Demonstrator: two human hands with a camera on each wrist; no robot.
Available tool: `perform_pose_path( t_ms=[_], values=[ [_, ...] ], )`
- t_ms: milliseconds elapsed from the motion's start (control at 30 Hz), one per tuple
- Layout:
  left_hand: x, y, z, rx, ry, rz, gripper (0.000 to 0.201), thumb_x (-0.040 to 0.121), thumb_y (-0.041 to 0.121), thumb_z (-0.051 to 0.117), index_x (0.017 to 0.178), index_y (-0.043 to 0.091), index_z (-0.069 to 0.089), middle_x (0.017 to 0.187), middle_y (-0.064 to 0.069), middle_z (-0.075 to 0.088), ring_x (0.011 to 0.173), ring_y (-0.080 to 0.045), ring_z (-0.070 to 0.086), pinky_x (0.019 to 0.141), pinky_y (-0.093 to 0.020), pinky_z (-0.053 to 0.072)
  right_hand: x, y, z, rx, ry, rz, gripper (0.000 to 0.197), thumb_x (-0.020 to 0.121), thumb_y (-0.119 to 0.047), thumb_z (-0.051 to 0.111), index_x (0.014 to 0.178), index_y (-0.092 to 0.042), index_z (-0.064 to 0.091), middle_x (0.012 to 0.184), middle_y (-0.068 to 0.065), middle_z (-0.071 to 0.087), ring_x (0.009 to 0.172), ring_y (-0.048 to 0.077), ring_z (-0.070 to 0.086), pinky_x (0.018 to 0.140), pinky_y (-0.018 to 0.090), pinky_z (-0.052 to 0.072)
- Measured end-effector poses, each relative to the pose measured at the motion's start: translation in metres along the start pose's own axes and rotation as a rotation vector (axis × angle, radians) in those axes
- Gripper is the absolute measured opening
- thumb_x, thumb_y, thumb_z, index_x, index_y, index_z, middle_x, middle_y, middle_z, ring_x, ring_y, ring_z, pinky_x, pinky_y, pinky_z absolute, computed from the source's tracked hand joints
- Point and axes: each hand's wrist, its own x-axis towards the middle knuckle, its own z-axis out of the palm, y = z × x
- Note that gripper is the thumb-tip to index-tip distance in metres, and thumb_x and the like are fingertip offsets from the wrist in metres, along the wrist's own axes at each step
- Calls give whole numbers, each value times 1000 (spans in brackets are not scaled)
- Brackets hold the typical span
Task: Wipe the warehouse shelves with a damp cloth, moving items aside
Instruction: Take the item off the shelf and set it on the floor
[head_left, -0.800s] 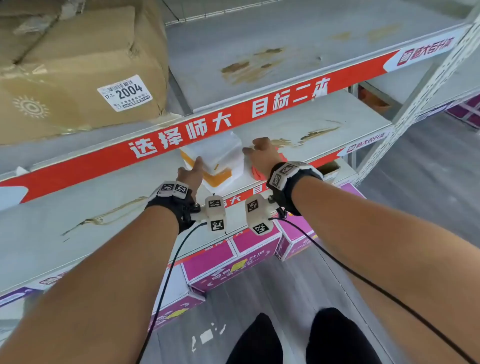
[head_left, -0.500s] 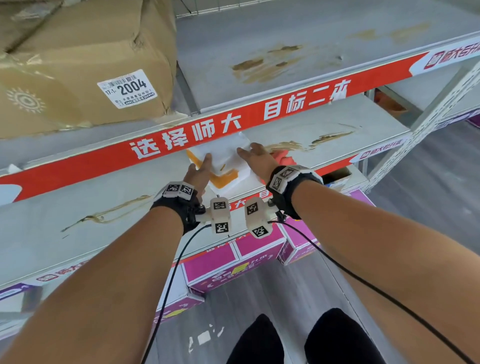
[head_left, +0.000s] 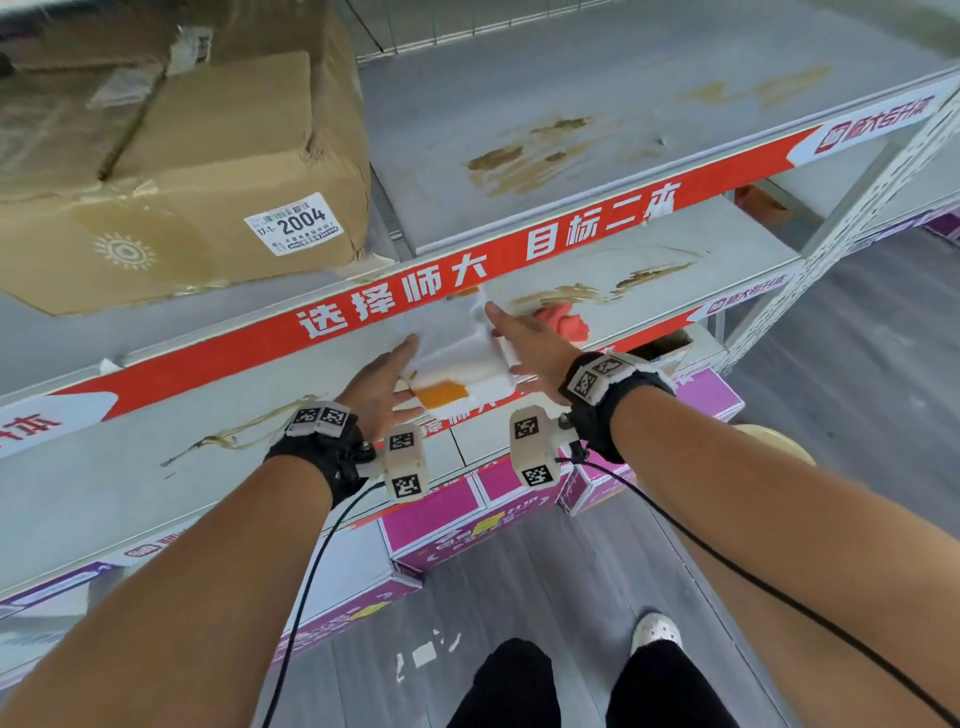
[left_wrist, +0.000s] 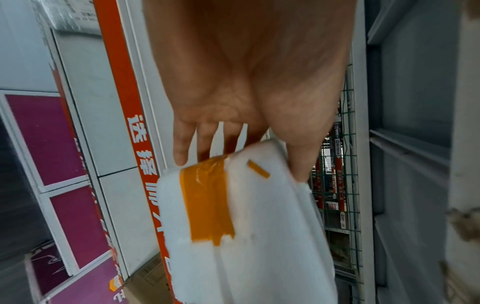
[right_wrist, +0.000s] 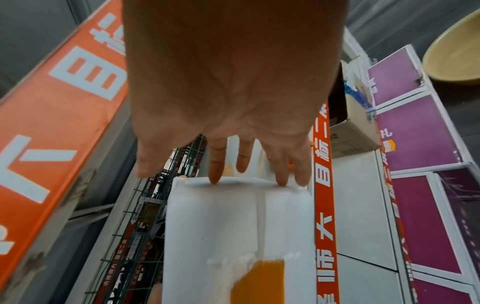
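Note:
A white foam box (head_left: 457, 358) with orange tape sits on the grey middle shelf (head_left: 130, 483), partly under the red-banded upper shelf edge (head_left: 467, 270). My left hand (head_left: 387, 374) lies against its left side with straight fingers. My right hand (head_left: 519, 338) lies along its right side, fingers straight as well. In the wrist views the foam box (left_wrist: 259, 226) (right_wrist: 221, 222) touches the fingertips of each hand. A crumpled red cloth (head_left: 563, 319) lies on the shelf just right of my right hand. Brown stains (head_left: 597, 291) streak the shelf beyond the cloth.
A large cardboard box (head_left: 171, 171) fills the upper shelf's left part, with brown stains (head_left: 524, 156) to its right. Purple cartons (head_left: 457, 519) stand below the middle shelf. A yellow basin (right_wrist: 457, 47) and an open carton (right_wrist: 350, 127) are lower right.
The foam box has gone from raised and tilted in my grip to lying deeper on the middle shelf. Both hands have uncurled and now lie flat against its sides.

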Motion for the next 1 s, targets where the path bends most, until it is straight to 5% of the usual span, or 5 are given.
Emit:
perform_pose_path(
  t_ms=[200, 433, 667, 933, 1000],
  values=[
    [-21, -1, -1, 290, 6, -21, 71, 82, 77, 26, 129, 32, 52, 150, -1, 37, 134, -28, 39, 110, -57, 29, -37, 10, -1, 20, -52, 115, 79, 85, -70, 37, 136, -11, 44, 132, 10, 53, 119, 33, 53, 104, 47, 42],
    [-45, 4, 39, 528, -103, 92, 64, 87, 74, 13, 114, 40, 61, 146, -3, 42, 132, -25, 41, 113, -50, 26, -53, 45, -35, 218, 98, 240, 121, 31, -77, 75, 131, -13, 50, 125, 10, 60, 109, 31, 61, 90, 51, 52],
    [-52, -1, 118, 655, -223, 177, 39, 94, 54, 38, 113, 24, 53, 121, -3, 62, 112, -24, 57, 80, -29, 42, -111, 68, -99, 407, 205, 257, 77, 87, -69, 34, 134, -9, 44, 122, 15, 54, 110, 36, 56, 91, 55, 50],
    [-85, -29, 244, 891, -411, 300, 44, 99, 45, 35, 131, 20, 52, 129, -4, 56, 116, -23, 53, 90, -32, 37, -183, 153, -180, 569, 366, 403, 67, 76, -66, 60, 114, -11, 57, 108, 15, 62, 93, 35, 61, 71, 35, 52],
    [-91, -38, 273, 968, -438, 334, 40, 99, 44, 35, 119, 20, 59, 110, -4, 58, 100, -20, 55, 79, -30, 38, -200, 177, -197, 633, 404, 402, 75, 73, -56, 68, 123, -2, 55, 111, 22, 61, 109, 46, 58, 91, 52, 49]
  ],
)
